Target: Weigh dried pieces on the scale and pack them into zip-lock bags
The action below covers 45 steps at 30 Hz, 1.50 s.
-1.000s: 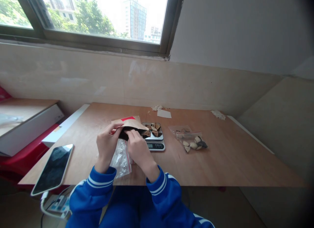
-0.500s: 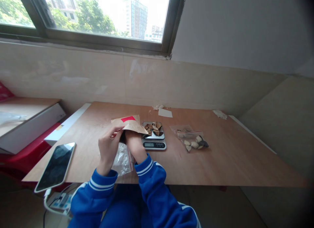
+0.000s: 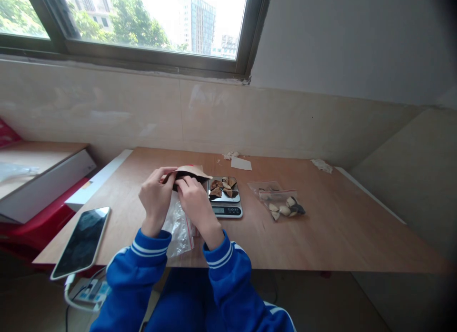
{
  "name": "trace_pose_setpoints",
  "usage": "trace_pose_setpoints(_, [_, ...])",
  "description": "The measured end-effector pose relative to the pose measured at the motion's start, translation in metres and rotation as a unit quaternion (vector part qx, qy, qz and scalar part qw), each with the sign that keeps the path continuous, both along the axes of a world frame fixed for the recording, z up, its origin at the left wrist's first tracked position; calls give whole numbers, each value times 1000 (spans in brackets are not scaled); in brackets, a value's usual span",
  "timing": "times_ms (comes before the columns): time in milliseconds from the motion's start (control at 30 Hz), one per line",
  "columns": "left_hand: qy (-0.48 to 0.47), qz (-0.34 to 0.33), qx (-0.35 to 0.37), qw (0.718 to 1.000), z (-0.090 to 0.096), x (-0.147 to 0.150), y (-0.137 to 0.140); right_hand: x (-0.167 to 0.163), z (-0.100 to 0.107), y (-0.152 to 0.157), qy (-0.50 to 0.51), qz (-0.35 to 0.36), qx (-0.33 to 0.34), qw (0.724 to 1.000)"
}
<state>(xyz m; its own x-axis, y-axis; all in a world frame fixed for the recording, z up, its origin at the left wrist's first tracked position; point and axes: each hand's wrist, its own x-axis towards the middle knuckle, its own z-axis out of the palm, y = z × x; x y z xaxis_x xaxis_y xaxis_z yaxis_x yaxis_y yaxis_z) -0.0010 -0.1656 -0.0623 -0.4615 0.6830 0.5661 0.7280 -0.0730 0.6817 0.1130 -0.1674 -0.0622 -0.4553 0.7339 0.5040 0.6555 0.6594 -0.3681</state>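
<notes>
My left hand (image 3: 157, 196) pinches the left edge of a brown kraft paper bag (image 3: 197, 170), whose dark mouth gapes toward me. At that mouth, my right hand (image 3: 194, 196) has its fingers curled inward; the fingertips are partly hidden, and I cannot make out what they hold. Just right of the bag, a small digital kitchen scale (image 3: 232, 211) carries several brown and pale dried pieces (image 3: 215, 193), perhaps dried mushroom or peel. Under my wrists lies a clear zip bag (image 3: 177, 229) with a red seal line.
To the right lie clear zip bags (image 3: 285, 209) with pale and dark pieces inside. A white card (image 3: 241, 163) and crumpled tissue (image 3: 321, 166) are near the wall. A phone (image 3: 83, 241) on a charging cable sits at the table's left front edge.
My right hand has drawn back out of the paper bag to its mouth. The bag has tilted so its dark opening shows more. The pieces on the scale look the same.
</notes>
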Motion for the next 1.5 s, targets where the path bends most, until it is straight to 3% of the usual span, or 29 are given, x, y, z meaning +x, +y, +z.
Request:
trace_pose_setpoints(133, [1,-17,77,997,13,-11,39,23,-9,-22,147,34,15,988])
trace_pose_setpoints(267, [-49,-18,120,991,16,-26,84,39,-43,-32,124,6,-103,987])
trace_pose_setpoints(400, [-88,2,158,983,2,-40,113,36,-80,-36,27,-57,-199,978])
trace_pose_setpoints(567, [-97,-29,136,986,-27,-50,121,21,-108,-41,4,-91,-216,972])
trace_pose_setpoints(700, [-92,-52,110,988,-41,-48,105,19,-115,-42,72,-96,-219,968])
trace_pose_setpoints(833, [-69,15,82,994,-42,-30,62,22,-107,-40,196,-96,-254,942])
trace_pose_setpoints(967, [-109,-66,-40,991,-42,2,0,23,-84,-39,338,-106,-262,898])
trace_pose_setpoints(1100, [-176,-211,-117,954,-52,28,-41,25,-64,-41,406,-7,-246,880])
trace_pose_setpoints(1167, [-203,-256,-126,937,-59,34,-49,27,-61,-43,423,29,-254,869])
trace_pose_setpoints(1300, [-203,-252,-115,939,-67,32,-51,29,-64,-44,461,41,-287,839])
trace_pose_setpoints(1500, [-182,-279,-107,937,-67,32,-57,31,-65,-42,463,41,-290,837])
